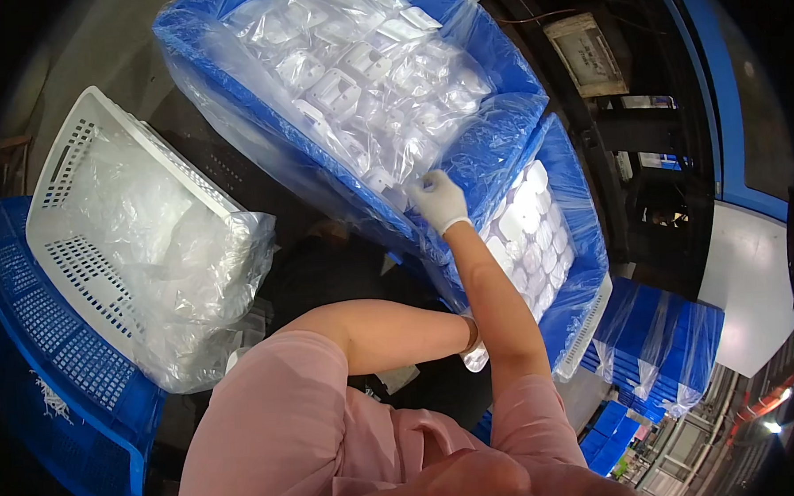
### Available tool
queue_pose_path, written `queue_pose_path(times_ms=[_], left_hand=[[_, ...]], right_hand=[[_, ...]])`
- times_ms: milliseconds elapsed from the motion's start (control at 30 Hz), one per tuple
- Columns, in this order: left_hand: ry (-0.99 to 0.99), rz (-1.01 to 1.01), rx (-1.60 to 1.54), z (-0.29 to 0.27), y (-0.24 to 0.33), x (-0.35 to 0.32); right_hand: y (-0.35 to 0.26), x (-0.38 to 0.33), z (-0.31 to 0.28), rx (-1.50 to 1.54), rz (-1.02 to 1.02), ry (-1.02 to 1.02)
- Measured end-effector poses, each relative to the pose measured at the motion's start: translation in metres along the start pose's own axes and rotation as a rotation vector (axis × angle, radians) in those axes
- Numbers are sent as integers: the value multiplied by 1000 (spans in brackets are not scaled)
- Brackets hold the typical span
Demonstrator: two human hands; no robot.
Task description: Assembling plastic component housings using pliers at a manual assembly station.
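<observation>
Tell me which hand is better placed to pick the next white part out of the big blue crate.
Probably the right hand: gloved, it already reaches the near edge of the plastic-lined blue crate, at the white parts. The left hand is tucked low behind the right forearm, mostly hidden.

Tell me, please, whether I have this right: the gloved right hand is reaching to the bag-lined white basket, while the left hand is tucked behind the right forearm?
Not quite. In the head view the gloved right hand reaches to the bag-lined blue crate of white plastic parts, not the white basket. The left hand is tucked behind the right forearm, as you said.
</observation>
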State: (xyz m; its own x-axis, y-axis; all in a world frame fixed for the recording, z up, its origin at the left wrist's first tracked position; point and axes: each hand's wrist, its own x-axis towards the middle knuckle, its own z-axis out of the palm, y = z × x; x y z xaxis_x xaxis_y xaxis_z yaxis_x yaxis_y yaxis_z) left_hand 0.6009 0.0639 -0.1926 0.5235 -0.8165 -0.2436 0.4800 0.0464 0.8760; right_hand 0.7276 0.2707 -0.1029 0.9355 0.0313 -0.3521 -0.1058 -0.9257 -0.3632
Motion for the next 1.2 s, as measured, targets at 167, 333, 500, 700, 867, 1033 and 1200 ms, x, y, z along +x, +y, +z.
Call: queue_pose_path(times_ms=[167, 333, 500, 700, 867, 1033, 1200], left_hand=[[-104, 69, 297, 32, -9, -30], [-41, -190, -428, -17, 118, -134], [14, -202, -1077, -48, 138, -140], [-307, 188, -1537, -84, 175, -147], [-413, 376, -1552, -102, 187, -153], [-330, 457, -1506, -107, 189, -156], [-78, 734, -886, -105, 175, -139]], right_hand=[[8, -27, -64, 387, -84, -14], [-13, -138, -152, 517, -179, 281], [42, -192, -170, 544, -110, 798], [89, -212, -147, 557, 178, 704], [47, -196, -138, 698, 50, 467], [53, -184, -142, 696, 1, 527], [41, -183, -148, 992, 35, 548]])
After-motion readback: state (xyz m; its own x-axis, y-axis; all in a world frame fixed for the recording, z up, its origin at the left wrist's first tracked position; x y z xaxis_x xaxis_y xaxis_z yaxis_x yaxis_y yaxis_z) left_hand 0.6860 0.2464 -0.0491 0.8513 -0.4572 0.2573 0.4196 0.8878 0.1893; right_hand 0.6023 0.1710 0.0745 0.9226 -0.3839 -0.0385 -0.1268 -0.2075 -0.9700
